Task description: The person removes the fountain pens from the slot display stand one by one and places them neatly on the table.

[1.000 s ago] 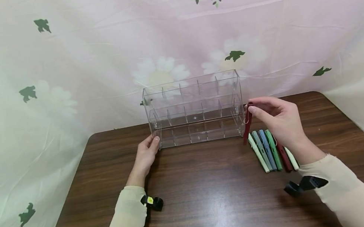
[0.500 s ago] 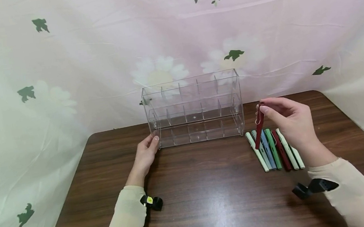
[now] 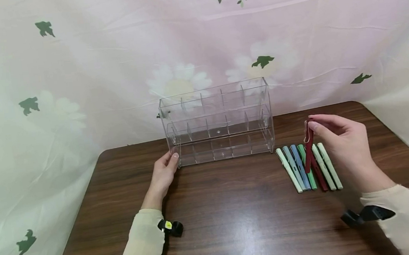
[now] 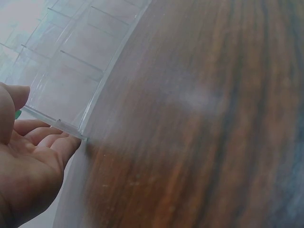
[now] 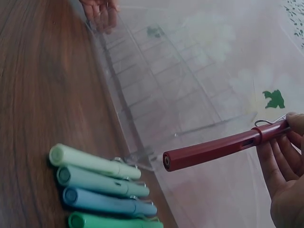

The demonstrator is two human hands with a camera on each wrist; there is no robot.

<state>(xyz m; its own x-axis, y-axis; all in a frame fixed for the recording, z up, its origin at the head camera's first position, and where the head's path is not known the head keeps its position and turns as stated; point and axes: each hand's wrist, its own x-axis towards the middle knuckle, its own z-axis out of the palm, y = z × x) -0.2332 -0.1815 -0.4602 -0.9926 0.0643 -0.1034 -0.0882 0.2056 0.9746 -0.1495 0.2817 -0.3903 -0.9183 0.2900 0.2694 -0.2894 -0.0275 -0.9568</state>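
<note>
A dark red pen [image 3: 308,149] hangs nearly upright from my right hand [image 3: 346,145], pinched by its cap between thumb and fingers. In the head view it overlaps the green pen [image 3: 303,162] and another dark red pen [image 3: 320,175] in a row on the table. At the left end of a clear compartmented organizer [image 3: 218,132], my left hand [image 3: 165,172] grips the lower side wall. The left wrist view shows the thumb on one side of that wall [image 4: 54,119] and the fingers on the other. No pens stand in the organizer's three tiers.
Left of the green pen lie a pale green pen [image 3: 289,170], a grey-green pen [image 3: 293,168] and a blue pen [image 3: 300,167]. Two pale pens [image 3: 330,165] lie at the row's right end. A flowered cloth [image 3: 113,62] hangs behind the wooden table [image 3: 231,225].
My right hand has moved right with the red pen, from beside the organizer's right end to over the pen row. My left hand has stayed at the organizer.
</note>
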